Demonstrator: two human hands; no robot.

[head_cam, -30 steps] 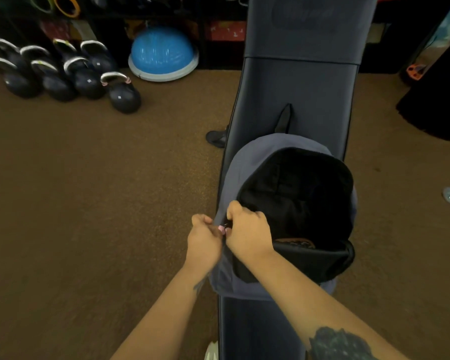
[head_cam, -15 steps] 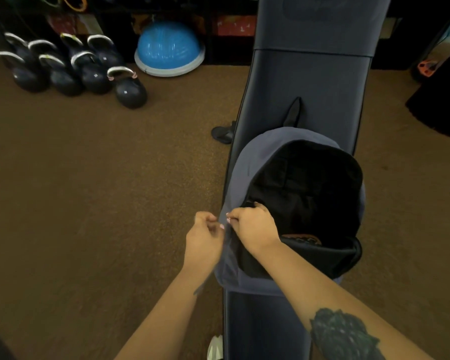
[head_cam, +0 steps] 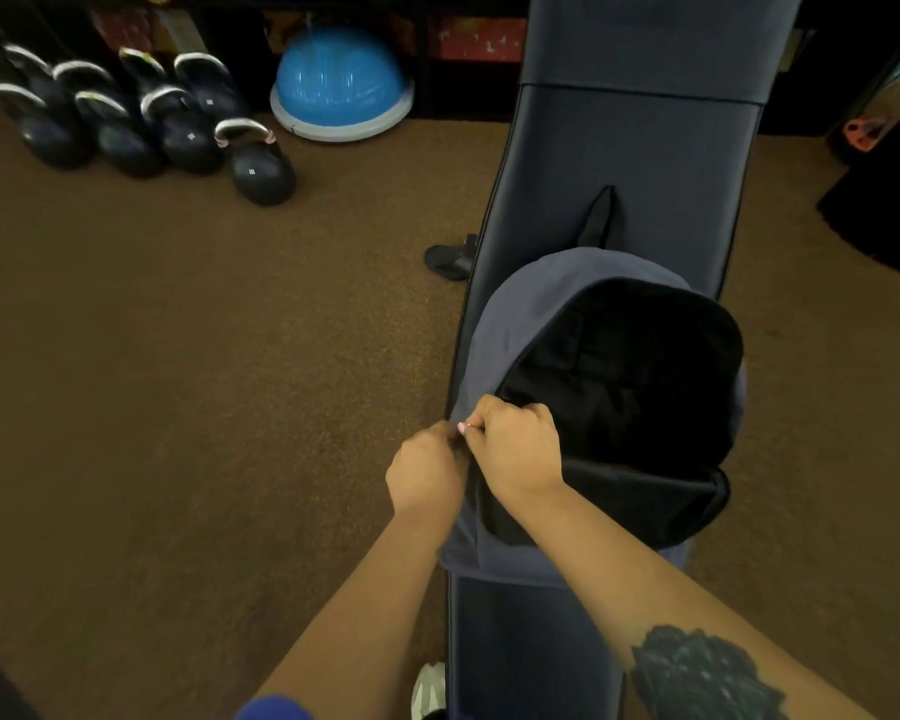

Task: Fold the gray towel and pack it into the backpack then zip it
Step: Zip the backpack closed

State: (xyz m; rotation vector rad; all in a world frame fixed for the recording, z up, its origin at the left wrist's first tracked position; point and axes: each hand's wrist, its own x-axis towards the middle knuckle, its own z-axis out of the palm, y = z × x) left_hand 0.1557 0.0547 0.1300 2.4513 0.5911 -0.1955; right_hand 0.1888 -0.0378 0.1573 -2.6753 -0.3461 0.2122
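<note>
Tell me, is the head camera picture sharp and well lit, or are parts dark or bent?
Head view: dim; backpack interior is black, no detail; kettlebells slightly blurred; wide-angle lens bends the bench edges; hands fairly sharp.

Both forearms are showing bare, with no sleeves or wristbands. The right forearm [head_cam: 707, 667] is bearing a large dark floral tattoo well back from the hand, and pale pink nail polish is showing on a fingertip [head_cam: 461, 427].
</note>
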